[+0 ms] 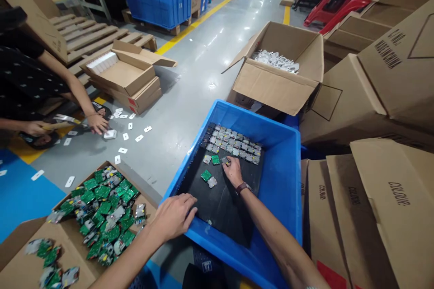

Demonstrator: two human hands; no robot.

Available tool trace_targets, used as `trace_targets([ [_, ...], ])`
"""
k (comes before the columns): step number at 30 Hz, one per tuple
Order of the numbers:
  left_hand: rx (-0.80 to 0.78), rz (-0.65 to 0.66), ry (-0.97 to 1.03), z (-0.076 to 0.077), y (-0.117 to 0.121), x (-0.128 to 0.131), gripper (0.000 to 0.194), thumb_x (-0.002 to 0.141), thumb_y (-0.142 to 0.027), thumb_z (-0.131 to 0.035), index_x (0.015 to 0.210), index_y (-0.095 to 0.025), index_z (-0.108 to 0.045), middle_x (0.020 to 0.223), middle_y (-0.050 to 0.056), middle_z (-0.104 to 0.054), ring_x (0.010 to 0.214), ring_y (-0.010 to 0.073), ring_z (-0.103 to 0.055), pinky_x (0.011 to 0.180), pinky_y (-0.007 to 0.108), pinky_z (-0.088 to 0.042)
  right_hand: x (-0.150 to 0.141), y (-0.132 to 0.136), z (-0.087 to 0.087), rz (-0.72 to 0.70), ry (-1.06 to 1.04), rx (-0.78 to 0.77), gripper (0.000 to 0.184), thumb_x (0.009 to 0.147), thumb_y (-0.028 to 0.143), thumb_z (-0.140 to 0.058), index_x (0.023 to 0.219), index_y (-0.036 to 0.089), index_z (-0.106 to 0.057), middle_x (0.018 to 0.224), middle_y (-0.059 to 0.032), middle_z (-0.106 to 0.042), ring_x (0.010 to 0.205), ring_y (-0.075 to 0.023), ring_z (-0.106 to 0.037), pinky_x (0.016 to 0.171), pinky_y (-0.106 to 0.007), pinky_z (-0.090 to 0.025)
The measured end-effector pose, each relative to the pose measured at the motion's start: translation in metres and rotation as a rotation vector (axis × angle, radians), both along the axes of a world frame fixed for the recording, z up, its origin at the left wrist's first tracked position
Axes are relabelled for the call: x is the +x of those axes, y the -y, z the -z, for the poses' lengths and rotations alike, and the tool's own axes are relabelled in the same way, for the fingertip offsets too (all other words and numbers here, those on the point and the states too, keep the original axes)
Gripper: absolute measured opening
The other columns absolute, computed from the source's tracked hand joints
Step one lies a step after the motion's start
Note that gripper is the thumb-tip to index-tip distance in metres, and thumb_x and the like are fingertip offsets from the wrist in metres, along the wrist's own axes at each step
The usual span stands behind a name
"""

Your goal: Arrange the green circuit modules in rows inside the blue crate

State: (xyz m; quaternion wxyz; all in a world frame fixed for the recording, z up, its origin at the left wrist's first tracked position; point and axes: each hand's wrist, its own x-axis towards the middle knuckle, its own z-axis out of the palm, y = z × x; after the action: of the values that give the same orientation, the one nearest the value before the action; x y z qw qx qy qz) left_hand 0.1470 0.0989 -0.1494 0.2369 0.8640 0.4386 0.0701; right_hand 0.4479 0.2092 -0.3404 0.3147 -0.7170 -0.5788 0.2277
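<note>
A blue plastic bin (285, 180) holds a black tray (220, 203) with rows of small circuit boards (233, 142) at its far end. My right hand (232, 170), a watch on its wrist, reaches into the bin and pinches one small board at the end of the nearest row. Two loose boards, one green (205, 175), lie just left of it. My left hand (174, 214) grips the bin's near-left rim and the tray's corner, fingers curled over it.
A cardboard box (20, 262) full of green circuit boards (101, 216) sits at lower left. Another person's hands (96, 123) work among white pieces on the floor at left. Open box of white parts (276, 61) beyond the bin. Stacked cartons (379, 86) at right.
</note>
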Motion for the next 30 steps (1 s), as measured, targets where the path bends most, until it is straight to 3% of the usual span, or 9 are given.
trace_targets([
  [8, 0.026, 0.017, 0.007, 0.001, 0.001, -0.001, 0.027, 0.1, -0.03, -0.045, 0.112, -0.021, -0.067, 0.114, 0.008, -0.073, 0.096, 0.0229, -0.072, 0.084, 0.035, -0.059, -0.002, -0.004, 0.004, -0.041, -0.069, 0.15, 0.036, 0.084, 0.027, -0.054, 0.116, 0.018, -0.068, 0.116, -0.0151, -0.063, 0.096, -0.0261, -0.062, 0.081, -0.043, -0.058],
  [14, 0.041, 0.005, -0.003, 0.001, 0.002, 0.0, 0.027, 0.1, -0.029, -0.044, 0.111, -0.022, -0.067, 0.114, 0.008, -0.073, 0.094, 0.0226, -0.072, 0.084, 0.036, -0.059, -0.002, -0.015, 0.003, -0.097, -0.132, 0.174, 0.033, 0.089, 0.035, -0.054, 0.114, 0.019, -0.068, 0.119, -0.0155, -0.062, 0.098, -0.026, -0.062, 0.082, -0.045, -0.06],
  [21, 0.012, 0.017, -0.004, 0.001, 0.001, -0.001, 0.027, 0.1, -0.03, -0.044, 0.109, -0.021, -0.067, 0.111, 0.008, -0.073, 0.094, 0.0218, -0.071, 0.084, 0.034, -0.058, -0.016, -0.024, -0.006, 0.007, -0.23, 0.163, 0.038, 0.088, 0.048, -0.056, 0.107, 0.018, -0.07, 0.113, -0.0151, -0.062, 0.09, -0.024, -0.064, 0.079, -0.044, -0.061],
  [25, -0.014, 0.032, -0.013, 0.002, -0.004, -0.003, 0.027, 0.1, -0.03, -0.044, 0.109, -0.021, -0.067, 0.108, 0.008, -0.073, 0.094, 0.022, -0.071, 0.084, 0.033, -0.058, -0.025, -0.011, -0.017, 0.041, -0.103, 0.112, 0.046, 0.087, 0.056, -0.057, 0.108, 0.016, -0.069, 0.108, -0.0142, -0.064, 0.091, -0.0246, -0.063, 0.084, -0.043, -0.056],
  [30, -0.025, 0.037, -0.063, -0.008, -0.005, -0.002, 0.024, 0.099, -0.031, -0.046, 0.106, -0.02, -0.067, 0.101, 0.008, -0.073, 0.092, 0.0227, -0.071, 0.08, 0.032, -0.057, -0.039, 0.002, -0.028, -0.118, 0.025, 0.01, 0.047, 0.08, 0.057, -0.062, 0.107, 0.019, -0.07, 0.1, -0.0117, -0.067, 0.092, -0.028, -0.061, 0.086, -0.044, -0.052],
])
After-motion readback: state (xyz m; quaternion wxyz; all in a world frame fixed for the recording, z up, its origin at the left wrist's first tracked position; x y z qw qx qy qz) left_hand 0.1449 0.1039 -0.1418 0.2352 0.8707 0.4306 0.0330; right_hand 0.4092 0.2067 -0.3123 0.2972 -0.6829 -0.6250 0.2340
